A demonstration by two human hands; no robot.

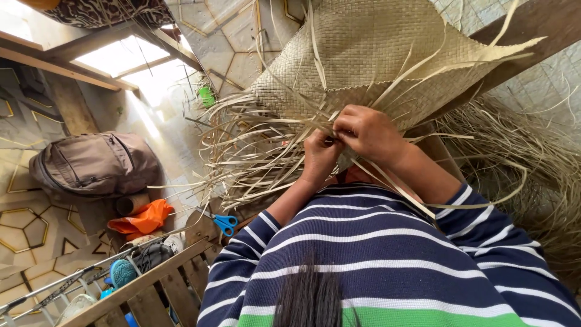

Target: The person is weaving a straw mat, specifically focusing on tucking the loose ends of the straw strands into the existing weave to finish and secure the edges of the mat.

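Pale tan woven mat (369,54) spreading flat above, diagonal plaiting tight and even, lower edge unfinished, loose dry straw strips (254,151) fanning out leftward and downward, curling and crossing, some trailing right over the striped sleeve (478,218).

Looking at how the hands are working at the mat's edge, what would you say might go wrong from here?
1. The left hand and right hand pinch thin strips close together at the woven mat edge; a dry strip might crack or slice a finger.
2. Many loose strips hang tangled beside the hands, so the wrong one could get picked up.
3. The blue-handled scissors lie near the left elbow and might get knocked off.
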